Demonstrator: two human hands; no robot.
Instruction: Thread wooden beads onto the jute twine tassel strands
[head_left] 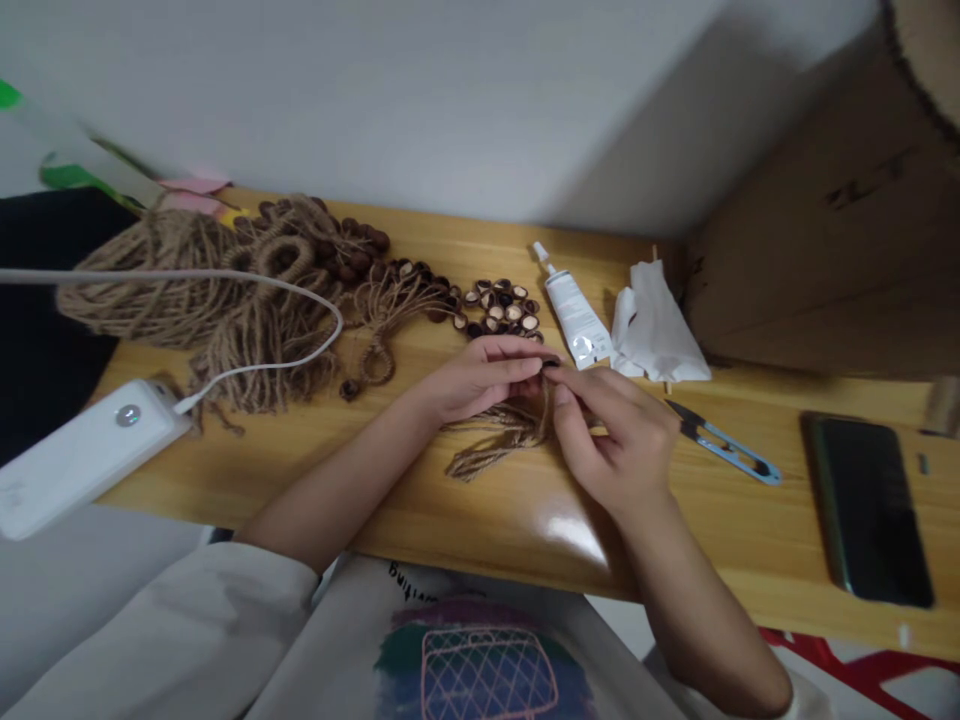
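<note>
My left hand (491, 378) and my right hand (619, 430) meet over the middle of the table. Between their fingertips is a small dark brown nut-shell cap (551, 362), mostly covered by the fingers. Jute twine strands (491, 445) hang below the hands and trail onto the wood; their upper end is hidden. Just beyond my left hand lies a cluster of cup-shaped caps (513, 313), dark outside and pale inside. A white glue tube (576, 315) with a nozzle rests past my right hand.
Twine skeins (161, 270) and a tasselled twine ring (377, 362) lie at the left. A white power bank (90, 455) trails a cable. At the right are crumpled tissue (660, 325), blue thread snips (731, 450), a phone (866, 510) and a cardboard box (810, 240).
</note>
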